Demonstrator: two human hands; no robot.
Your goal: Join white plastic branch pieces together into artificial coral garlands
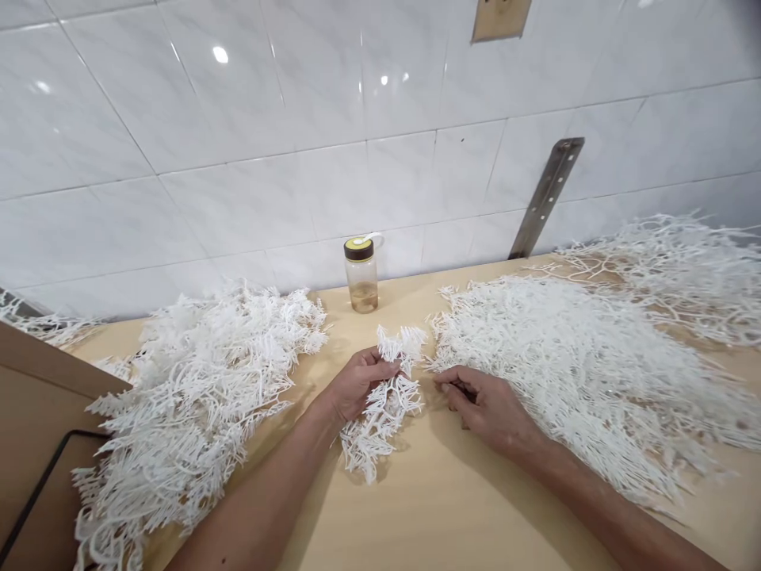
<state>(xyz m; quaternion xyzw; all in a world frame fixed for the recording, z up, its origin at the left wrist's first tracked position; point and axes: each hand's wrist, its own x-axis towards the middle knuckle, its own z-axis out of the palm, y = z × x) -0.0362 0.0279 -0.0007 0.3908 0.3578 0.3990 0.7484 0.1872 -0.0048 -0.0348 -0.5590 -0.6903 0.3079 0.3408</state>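
Note:
A white branching plastic sprig is gripped in my left hand, its upper part rising above my fingers and its lower part hanging toward the table. Just to the right, my right hand is closed, thumb and fingertips drawn together beside the edge of the right pile. What those fingertips hold, if anything, is too small to make out. A large heap of white sprigs lies left of my hands. On the right spreads another wide pile of white pieces.
Behind my hands, a bottle with a yellow and black lid stands near the tiled wall. A metal bracket leans there. More white pieces lie back right. A cardboard box is at the left, on the wooden table.

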